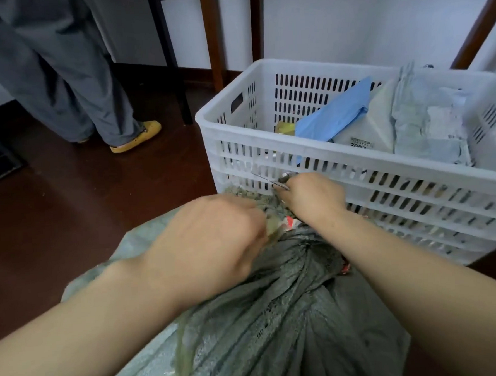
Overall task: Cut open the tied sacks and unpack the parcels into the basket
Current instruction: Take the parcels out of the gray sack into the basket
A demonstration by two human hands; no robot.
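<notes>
A grey-green woven sack [277,302] lies on the floor in front of me, its neck bunched and tied near the white slotted basket [268,154]. My left hand [212,239] grips the gathered neck of the sack. My right hand [311,195] holds small scissors [272,182] whose thin blades point left at the sack's tied top. The basket holds a blue parcel [335,115], a white parcel [368,131] and grey parcels [428,118].
Another person's legs in grey trousers [69,82] and yellow shoes [139,136] stand at the back left on the dark brown floor [96,203]. Dark and wooden furniture legs [211,36] rise behind the basket against a white wall.
</notes>
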